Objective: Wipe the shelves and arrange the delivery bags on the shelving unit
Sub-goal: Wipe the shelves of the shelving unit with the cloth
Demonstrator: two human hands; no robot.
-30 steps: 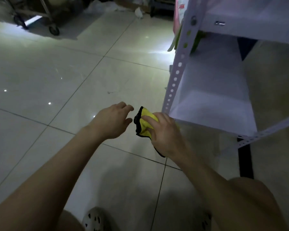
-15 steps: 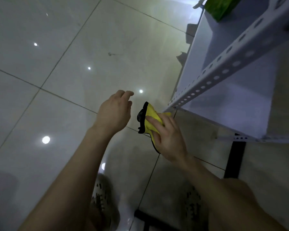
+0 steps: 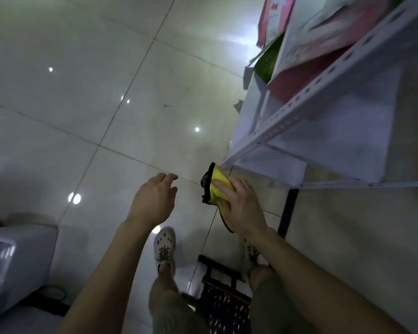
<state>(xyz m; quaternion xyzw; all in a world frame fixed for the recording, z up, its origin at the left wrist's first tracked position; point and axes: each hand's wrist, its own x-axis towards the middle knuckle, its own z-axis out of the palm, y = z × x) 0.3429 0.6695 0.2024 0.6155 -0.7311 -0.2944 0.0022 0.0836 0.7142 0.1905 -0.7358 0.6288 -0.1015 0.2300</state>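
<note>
**Cloth in the right hand, beside the shelf corner**

We see the right hand [image 3: 241,206] stretched forward from a bare forearm, back of the hand up. Its fingers are curled over a crumpled yellow microfibre cloth with a black hem [image 3: 215,189]. The index finger lies across the yellow face, and the black edge sticks out past the fingertips. The cloth sits just beside the lowest front corner of the white metal shelving unit with perforated angle posts [image 3: 321,90]. We cannot tell whether it touches the metal. The left hand [image 3: 152,201] hangs in the air to the left of the cloth, apart from it, palm down, fingers loosely bent and holding nothing.

Two lower white shelf boards [image 3: 348,131] show behind the slanting post. Higher up, at the top right, pink-and-white paper delivery bags [image 3: 323,32] lean on a shelf, with a green bag [image 3: 267,61] poking out at their left end.

Under everything runs a glossy pale tiled floor [image 3: 94,92] with thin grout lines and small bright lamp reflections. The room is dim. Below the arms we make out two pale perforated shoes [image 3: 164,244] and a dark woven-topped stool [image 3: 223,302] between the legs. A black strip [image 3: 286,208] lies on the floor by the shelving, and a white box-like appliance [image 3: 12,256] stands at the left edge
</note>
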